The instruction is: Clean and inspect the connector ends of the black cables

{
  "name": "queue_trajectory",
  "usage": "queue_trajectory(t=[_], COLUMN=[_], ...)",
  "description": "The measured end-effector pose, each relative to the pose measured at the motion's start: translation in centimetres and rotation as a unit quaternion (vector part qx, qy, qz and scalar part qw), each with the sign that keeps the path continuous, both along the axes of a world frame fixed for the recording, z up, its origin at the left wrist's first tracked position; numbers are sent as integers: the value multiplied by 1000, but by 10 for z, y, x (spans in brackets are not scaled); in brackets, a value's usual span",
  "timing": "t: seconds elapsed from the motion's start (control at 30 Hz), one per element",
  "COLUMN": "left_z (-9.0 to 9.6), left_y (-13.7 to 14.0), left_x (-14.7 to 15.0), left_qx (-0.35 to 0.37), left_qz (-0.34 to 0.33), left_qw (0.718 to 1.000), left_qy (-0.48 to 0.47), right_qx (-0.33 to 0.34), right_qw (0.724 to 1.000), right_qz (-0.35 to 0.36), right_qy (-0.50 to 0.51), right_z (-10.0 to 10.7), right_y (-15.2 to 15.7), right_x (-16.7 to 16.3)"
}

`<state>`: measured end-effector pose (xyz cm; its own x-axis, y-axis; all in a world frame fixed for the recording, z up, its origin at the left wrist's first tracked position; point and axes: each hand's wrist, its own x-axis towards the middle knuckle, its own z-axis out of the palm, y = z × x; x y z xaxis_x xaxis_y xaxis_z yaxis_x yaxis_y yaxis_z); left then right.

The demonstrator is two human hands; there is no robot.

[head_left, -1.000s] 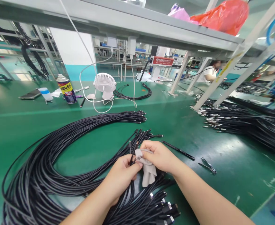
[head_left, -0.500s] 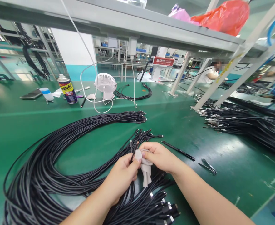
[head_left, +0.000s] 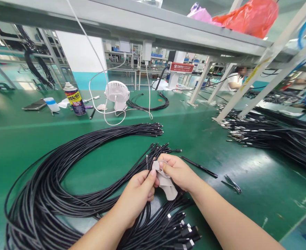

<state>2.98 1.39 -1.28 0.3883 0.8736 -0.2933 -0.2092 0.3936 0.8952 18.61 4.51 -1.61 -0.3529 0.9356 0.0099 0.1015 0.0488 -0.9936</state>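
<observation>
My left hand is closed on a black cable, whose connector end shows above the fingers. My right hand pinches a light grey cloth against the cable end, and the cloth's loose part hangs below the fingers. Exactly how the cloth wraps the connector is hidden by the fingers. Under and around both hands lies a large looped bundle of black cables. Its plug ends with bright metal tips lie at the lower middle.
Right of my hands lie black tweezers and small metal clippers. Another cable pile lies at the right by the shelf posts. A spray can and a white fan stand at the back. A person sits beyond.
My right hand has shifted slightly up and right with the cloth. The cloth's hanging part has swung to the right and covers more of the cable end.
</observation>
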Motion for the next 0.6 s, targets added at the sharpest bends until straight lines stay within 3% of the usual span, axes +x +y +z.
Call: queue_trajectory(t=[0.17,0.33,0.6], left_z=[-1,-3,-3], left_y=[0,1,3], left_x=[1,0,-3], left_qx=[2,6,13], left_qz=[10,23,1], left_qw=[1000,999,999], left_qy=[7,44,52], right_qx=[94,196,261], right_qw=[990,952,908], right_qz=[-48,-96,-130], right_qy=[-98,-217,-300], right_z=[0,-2,-1], right_y=[0,2,-1], right_x=[-1,-4,-7])
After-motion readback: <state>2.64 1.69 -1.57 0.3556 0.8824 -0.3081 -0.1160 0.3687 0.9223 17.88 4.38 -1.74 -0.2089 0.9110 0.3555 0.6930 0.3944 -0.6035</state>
